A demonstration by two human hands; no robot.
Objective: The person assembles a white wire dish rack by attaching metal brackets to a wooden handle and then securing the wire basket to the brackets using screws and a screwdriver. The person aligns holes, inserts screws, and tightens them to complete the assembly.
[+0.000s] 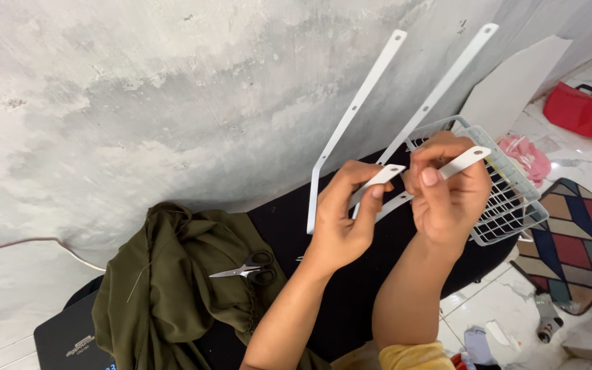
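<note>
Two white metal brackets are held up in front of a rough grey wall [138,89], each a long flat strip bent at one end into a short leg, with holes along its length. The left bracket [358,103] rises toward the upper middle of the view; its short leg end is pinched between the thumb and fingers of the left hand [340,219], which is closed on it. The right bracket [447,79] runs beside it, close but apart along the long strips, and the right hand [450,195] is closed around its short leg, whose holed tip sticks out past the fingers.

Just behind the right hand sits one white wire basket [515,199], resting on a black surface [358,294]. Lower left on that surface lies one heap of olive-green cloth [166,294], with one pair of black-handled scissors [248,268] lying on it. A black case [70,339] shows at the bottom left edge.

On the tiled floor [501,301] to the right are one red bag [582,109], one pink bundle [527,156] and one patterned mat [580,240].
</note>
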